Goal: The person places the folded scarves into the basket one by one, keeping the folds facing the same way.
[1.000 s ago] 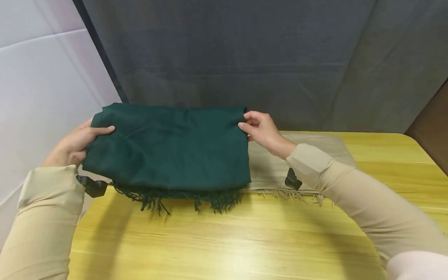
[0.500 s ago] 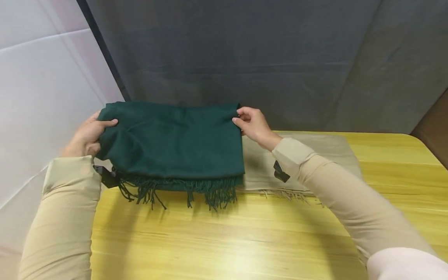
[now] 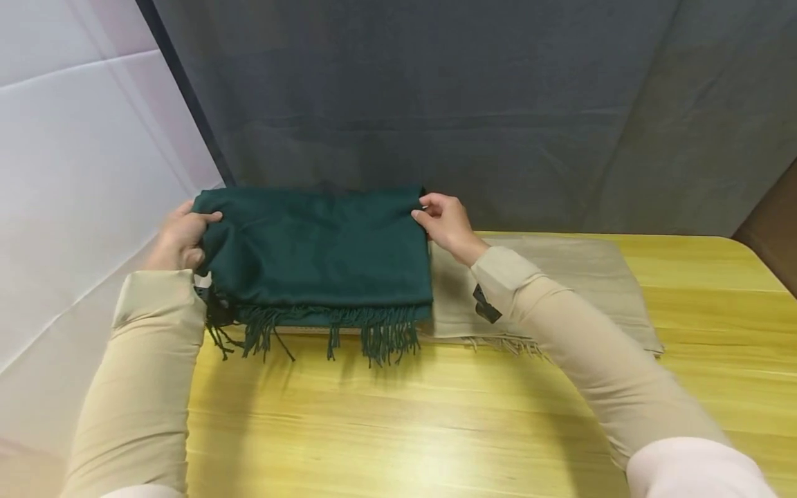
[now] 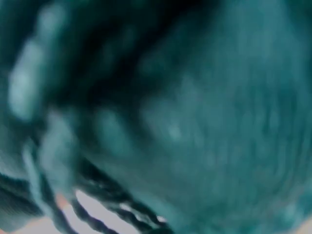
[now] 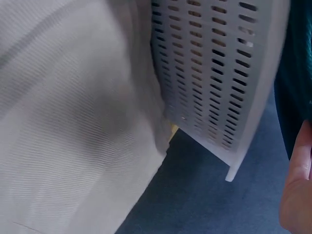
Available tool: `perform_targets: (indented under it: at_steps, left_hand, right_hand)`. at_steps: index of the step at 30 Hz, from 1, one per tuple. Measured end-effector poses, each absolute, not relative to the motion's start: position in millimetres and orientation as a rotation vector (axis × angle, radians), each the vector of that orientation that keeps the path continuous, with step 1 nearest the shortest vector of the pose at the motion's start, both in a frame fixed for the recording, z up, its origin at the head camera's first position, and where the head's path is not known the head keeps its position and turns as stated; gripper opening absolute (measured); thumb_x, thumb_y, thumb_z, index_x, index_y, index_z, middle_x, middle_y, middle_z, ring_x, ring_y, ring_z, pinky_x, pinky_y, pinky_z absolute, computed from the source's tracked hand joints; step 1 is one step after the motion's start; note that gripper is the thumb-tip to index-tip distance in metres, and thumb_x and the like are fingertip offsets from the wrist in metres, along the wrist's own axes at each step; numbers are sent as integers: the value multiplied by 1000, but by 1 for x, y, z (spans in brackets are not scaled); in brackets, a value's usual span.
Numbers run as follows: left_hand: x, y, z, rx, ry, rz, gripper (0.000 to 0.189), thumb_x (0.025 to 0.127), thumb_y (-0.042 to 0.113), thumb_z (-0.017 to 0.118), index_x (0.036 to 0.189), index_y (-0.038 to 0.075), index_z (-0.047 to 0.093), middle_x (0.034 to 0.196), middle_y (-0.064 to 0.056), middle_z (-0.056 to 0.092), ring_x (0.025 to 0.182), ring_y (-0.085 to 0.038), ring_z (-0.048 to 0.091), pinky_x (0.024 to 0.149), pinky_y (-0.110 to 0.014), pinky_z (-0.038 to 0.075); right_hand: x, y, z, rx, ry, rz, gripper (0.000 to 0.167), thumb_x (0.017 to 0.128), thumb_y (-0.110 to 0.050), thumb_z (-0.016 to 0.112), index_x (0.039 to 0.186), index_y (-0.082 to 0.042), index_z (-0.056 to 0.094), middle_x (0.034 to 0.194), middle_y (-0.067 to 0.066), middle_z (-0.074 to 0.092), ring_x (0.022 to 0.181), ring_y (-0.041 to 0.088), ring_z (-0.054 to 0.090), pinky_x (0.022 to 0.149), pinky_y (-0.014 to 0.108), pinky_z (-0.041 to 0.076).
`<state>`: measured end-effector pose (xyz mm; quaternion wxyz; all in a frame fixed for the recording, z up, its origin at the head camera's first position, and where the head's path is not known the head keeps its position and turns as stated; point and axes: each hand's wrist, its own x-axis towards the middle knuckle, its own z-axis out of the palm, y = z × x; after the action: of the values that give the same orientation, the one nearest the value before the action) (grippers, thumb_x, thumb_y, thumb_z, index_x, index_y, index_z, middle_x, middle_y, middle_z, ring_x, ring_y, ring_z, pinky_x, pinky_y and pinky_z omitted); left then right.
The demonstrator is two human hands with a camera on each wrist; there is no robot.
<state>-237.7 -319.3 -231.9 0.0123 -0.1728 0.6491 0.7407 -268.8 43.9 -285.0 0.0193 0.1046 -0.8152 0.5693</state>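
A folded dark green scarf (image 3: pixel 324 249) with a twisted fringe is stretched between both hands in the head view. My left hand (image 3: pixel 180 235) grips its left end, thumb on top and the other fingers mostly hidden. At the far right corner, my right hand (image 3: pixel 448 221) pinches the edge between thumb and fingers. Blurred green cloth and fringe fill the left wrist view. Beneath the scarf is a white slotted plastic basket (image 5: pixel 204 73), clear in the right wrist view but almost wholly covered in the head view.
A folded beige fringed scarf (image 3: pixel 579 277) lies on the yellow wood-grain table (image 3: pixel 398 415), right of the basket and partly under my right forearm. A dark grey cloth wall (image 3: pixel 405 104) stands behind the table, and a white panel (image 3: pixel 93 173) is at the left.
Both hands have brought the green scarf lower over the basket. The left hand has moved rightward, the right hand slightly left. A strip of the basket's front now shows below the scarf.
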Motion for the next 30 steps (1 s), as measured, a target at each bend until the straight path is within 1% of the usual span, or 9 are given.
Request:
perform_targets:
  at_steps: [4, 9, 12, 15, 19, 22, 24, 27, 30]
  left_hand:
    - [-238, -315, -235, -623, 2043, 2308, 20, 88, 7, 51, 97, 25, 48, 100, 6, 37, 74, -5, 46, 56, -17, 46]
    - [-240, -311, -239, -662, 2041, 2350, 18, 88, 1, 46, 92, 19, 45, 97, 3, 36, 68, -6, 46, 52, -18, 46]
    - [-241, -308, -242, -671, 2099, 2299, 19, 88, 1, 45, 90, 20, 44, 96, 3, 35, 74, -6, 44, 53, -17, 45]
    - [-241, -305, -245, -682, 2198, 2195, 19, 88, 3, 46, 89, 22, 44, 97, 3, 35, 79, -8, 41, 54, -16, 44]
    - [-239, -304, -249, -653, 2340, 2019, 18, 89, 7, 47, 90, 24, 43, 106, 0, 36, 81, -7, 39, 58, -16, 42]
    - [-238, -305, -253, -621, 2406, 1922, 18, 89, 8, 48, 90, 26, 42, 108, 1, 36, 82, -7, 38, 60, -17, 41]
    - [-237, -307, -255, -608, 2421, 1910, 19, 89, 8, 48, 88, 26, 42, 102, 4, 36, 81, -7, 39, 60, -16, 41]
    - [-236, -308, -256, -589, 2426, 1917, 19, 88, 8, 49, 88, 26, 42, 100, 5, 36, 81, -6, 39, 59, -16, 41]
    - [-235, -308, -257, -575, 2422, 1938, 19, 88, 8, 49, 96, 25, 44, 102, 5, 37, 81, -5, 39, 60, -15, 41]
  right_hand:
    - [-272, 42, -291, 307, -2536, 1745, 31, 88, -13, 55, 117, -2, 53, 100, 14, 61, 79, 23, 58, 61, 28, 50]
    - [-275, 37, -297, 311, -2517, 1725, 29, 87, -12, 56, 115, -1, 55, 96, 15, 62, 70, 22, 59, 59, 27, 50]
    - [-275, 33, -300, 303, -2520, 1712, 29, 87, -12, 57, 113, -1, 56, 95, 15, 62, 68, 22, 58, 57, 26, 49]
    - [-275, 30, -304, 293, -2522, 1682, 27, 86, -11, 58, 111, 1, 57, 94, 16, 62, 70, 23, 59, 55, 25, 49]
    - [-275, 27, -310, 271, -2510, 1653, 26, 85, -10, 59, 107, 3, 58, 93, 18, 62, 77, 24, 59, 54, 23, 49]
    - [-274, 24, -313, 253, -2499, 1631, 25, 84, -9, 60, 106, 3, 59, 93, 17, 62, 80, 23, 59, 56, 24, 49]
    - [-274, 23, -315, 264, -2488, 1595, 25, 84, -9, 61, 105, 3, 60, 92, 16, 62, 81, 23, 59, 61, 25, 49]
    - [-273, 23, -316, 349, -2473, 1482, 23, 83, -10, 61, 103, 3, 61, 89, 15, 63, 80, 23, 60, 68, 27, 48]
    - [-273, 22, -317, 470, -2460, 1372, 22, 84, -11, 60, 103, 1, 62, 85, 13, 63, 76, 23, 59, 70, 29, 47]
